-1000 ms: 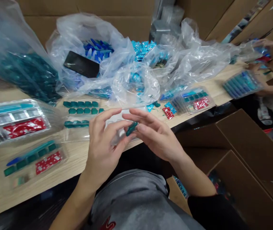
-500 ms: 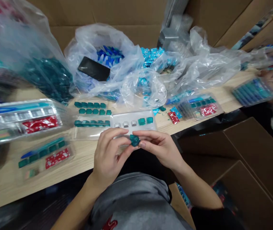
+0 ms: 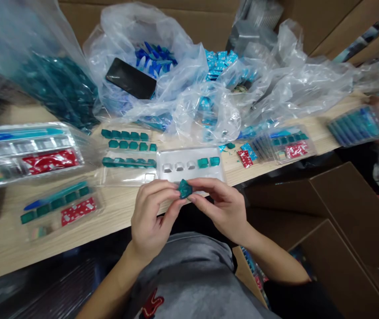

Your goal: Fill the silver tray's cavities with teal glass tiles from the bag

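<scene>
Between the fingertips of both hands is a small teal block-like piece (image 3: 185, 189), held just above the table's front edge. My left hand (image 3: 154, 217) pinches its left side, and my right hand (image 3: 224, 208) pinches its right side. Right behind them lies an open clear plastic tray (image 3: 189, 153). Two teal pieces (image 3: 208, 162) sit in its right-hand slots, beside several bare raised slots. A row of similar teal pieces (image 3: 129, 162) rests in the clear part to the left, with two more rows (image 3: 125, 135) behind it.
Filled clear packs (image 3: 56, 208) lie at the left, with stacked packs (image 3: 289, 144) at the right. Plastic bags (image 3: 119, 26) line the back, a black phone (image 3: 131, 78) on one. Cardboard boxes (image 3: 352, 199) stand below the right edge. A co-worker's arm shows far right.
The teal piece has been turned between my fingers and is still pinched by both hands. The view has shifted slightly, so the table items appear a little higher.
</scene>
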{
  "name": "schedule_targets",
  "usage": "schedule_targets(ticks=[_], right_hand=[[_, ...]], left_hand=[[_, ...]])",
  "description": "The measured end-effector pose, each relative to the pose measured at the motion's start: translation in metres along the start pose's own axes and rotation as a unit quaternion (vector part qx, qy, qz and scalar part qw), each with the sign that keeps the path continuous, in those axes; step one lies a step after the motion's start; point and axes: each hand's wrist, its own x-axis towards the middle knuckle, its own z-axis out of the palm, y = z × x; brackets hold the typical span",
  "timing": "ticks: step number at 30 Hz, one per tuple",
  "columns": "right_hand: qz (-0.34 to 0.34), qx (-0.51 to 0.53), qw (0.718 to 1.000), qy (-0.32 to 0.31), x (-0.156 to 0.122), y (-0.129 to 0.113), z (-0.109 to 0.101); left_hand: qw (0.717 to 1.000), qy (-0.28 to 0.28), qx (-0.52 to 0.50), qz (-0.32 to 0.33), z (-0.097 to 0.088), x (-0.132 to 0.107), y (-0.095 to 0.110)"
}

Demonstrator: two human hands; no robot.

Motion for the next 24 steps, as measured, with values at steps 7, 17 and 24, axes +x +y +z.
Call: schedule_targets(ticks=[7, 17, 24], right_hand=[[-0.083, -0.087, 0.992, -0.038, 0.002, 0.003, -0.001], [-0.097, -0.118, 0.984, -0.09, 0.012, 0.0, -0.021], [-0.208, -0.533, 0.792, -0.211, 0.081, -0.006, -0.044]], left_hand=[[0.999, -0.031, 0.001, -0.042, -0.004, -0.003, 0.001], [0.998, -0.035, 0.034, 0.036, -0.004, -0.01, -0.002], [0.997, 0.017, 0.035, -0.07, -0.022, -0.017, -0.01]])
